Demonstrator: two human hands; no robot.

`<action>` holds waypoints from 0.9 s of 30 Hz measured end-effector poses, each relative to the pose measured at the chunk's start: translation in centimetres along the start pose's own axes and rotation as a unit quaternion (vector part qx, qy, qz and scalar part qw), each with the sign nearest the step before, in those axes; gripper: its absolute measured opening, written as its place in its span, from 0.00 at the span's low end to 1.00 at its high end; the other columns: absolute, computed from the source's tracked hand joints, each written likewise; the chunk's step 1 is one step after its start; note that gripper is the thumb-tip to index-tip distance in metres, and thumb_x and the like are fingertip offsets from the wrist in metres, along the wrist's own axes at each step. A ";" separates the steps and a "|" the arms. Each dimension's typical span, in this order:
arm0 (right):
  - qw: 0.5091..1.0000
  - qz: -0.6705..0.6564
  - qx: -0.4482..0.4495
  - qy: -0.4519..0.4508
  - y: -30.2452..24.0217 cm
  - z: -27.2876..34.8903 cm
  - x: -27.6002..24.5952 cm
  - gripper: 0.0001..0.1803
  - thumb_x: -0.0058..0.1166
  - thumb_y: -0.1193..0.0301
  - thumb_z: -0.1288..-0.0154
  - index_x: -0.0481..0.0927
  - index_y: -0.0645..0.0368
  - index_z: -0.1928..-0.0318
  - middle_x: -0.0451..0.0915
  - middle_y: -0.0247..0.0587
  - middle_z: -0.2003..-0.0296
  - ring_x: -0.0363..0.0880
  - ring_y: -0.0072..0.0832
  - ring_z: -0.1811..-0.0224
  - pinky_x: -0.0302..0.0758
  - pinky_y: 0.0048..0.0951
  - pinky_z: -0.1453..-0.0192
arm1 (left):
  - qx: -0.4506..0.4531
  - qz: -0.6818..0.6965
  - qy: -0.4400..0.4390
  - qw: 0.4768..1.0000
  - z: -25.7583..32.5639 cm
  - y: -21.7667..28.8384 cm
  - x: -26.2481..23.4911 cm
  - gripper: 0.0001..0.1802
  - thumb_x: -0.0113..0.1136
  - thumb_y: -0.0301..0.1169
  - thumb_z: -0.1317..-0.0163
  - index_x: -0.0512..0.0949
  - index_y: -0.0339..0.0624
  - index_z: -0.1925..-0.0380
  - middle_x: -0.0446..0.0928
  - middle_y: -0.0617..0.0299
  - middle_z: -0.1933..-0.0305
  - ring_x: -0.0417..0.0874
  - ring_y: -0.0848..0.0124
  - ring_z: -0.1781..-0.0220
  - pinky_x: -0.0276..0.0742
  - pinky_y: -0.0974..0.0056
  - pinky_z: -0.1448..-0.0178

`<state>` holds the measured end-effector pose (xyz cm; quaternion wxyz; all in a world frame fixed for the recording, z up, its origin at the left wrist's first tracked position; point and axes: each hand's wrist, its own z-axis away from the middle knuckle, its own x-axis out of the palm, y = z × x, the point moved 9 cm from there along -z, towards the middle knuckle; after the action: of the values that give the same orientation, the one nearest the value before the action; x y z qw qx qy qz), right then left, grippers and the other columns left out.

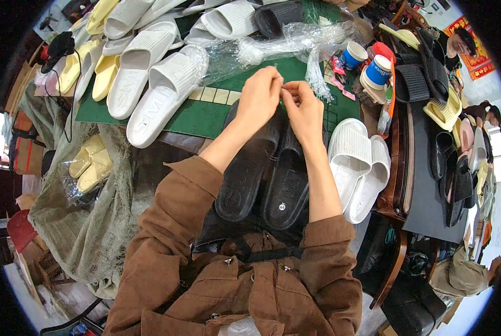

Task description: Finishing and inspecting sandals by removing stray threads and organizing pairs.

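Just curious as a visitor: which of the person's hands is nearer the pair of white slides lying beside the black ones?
Right. The right hand is just left of the white slides; the left hand is farther left.

Even, soft daylight filling scene; no hard shadows showing. Brightest patches sitting at far left edge and lower right corner, both blowing out to white. Clear plastic wrap (pixel 295 42) catching mild glare. White slippers (pixel 166 89) reading near overexposed, black slippers (pixel 267 179) losing detail in dark. Fisheye bending straight edges toward rim; black vignette ringing frame. Centre staying sharp, edges softening, smearing.
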<state>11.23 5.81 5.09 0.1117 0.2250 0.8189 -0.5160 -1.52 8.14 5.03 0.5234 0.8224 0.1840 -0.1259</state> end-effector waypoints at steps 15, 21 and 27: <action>0.995 -0.055 0.086 -0.007 3.0 0.2 0.5 0.07 0.55 0.75 0.37 0.80 0.66 0.62 0.84 0.44 0.72 0.83 0.25 0.72 0.78 0.28 0.66 | -0.155 0.224 0.064 0.960 0.5 -3.7 -0.7 0.09 0.60 0.30 0.37 0.78 0.32 0.67 0.79 0.62 0.74 0.77 0.77 0.76 0.73 0.68 0.69; 0.995 -0.053 0.088 -0.014 2.5 0.1 0.4 0.06 0.55 0.75 0.36 0.80 0.66 0.62 0.84 0.46 0.72 0.83 0.27 0.74 0.78 0.29 0.67 | -0.144 0.152 0.030 0.977 0.7 -2.5 -0.5 0.09 0.60 0.29 0.37 0.77 0.32 0.69 0.79 0.59 0.75 0.79 0.73 0.75 0.74 0.67 0.67; 0.999 -0.014 0.032 -0.009 1.5 0.1 0.4 0.07 0.56 0.74 0.36 0.80 0.66 0.62 0.83 0.47 0.73 0.82 0.28 0.75 0.77 0.29 0.67 | -0.073 0.091 0.017 0.993 0.6 -1.2 -0.2 0.08 0.61 0.28 0.40 0.76 0.31 0.70 0.80 0.51 0.74 0.82 0.64 0.72 0.75 0.61 0.65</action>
<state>11.59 6.35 3.70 0.1050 0.2126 0.8041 -0.5451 -2.23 7.99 3.89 0.5882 0.7972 0.1266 -0.0498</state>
